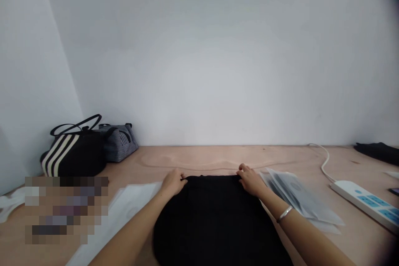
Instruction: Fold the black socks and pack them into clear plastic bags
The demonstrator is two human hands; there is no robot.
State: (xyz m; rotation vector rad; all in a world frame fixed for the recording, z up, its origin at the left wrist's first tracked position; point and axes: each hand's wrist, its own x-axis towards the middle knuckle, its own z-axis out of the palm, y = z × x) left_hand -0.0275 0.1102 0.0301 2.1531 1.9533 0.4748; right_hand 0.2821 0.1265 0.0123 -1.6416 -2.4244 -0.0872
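Note:
A black cloth garment lies spread on the table in front of me, its near end running out of view; which kind of garment it is I cannot tell. At its far left corner, my left hand pinches the edge between thumb and fingers. My right hand grips the far right corner in the same way, with a silver bangle on that wrist. The far edge runs nearly straight between both hands. Beside the right forearm lie several frosted plastic bags, and more whitish plastic bags lie flat under the left forearm's side.
A black bag with white stripes and a striped pouch stand at the back left. A white power strip with a cable lies on the right. Farther back right is a dark cloth. A pale wall rises behind the wooden table.

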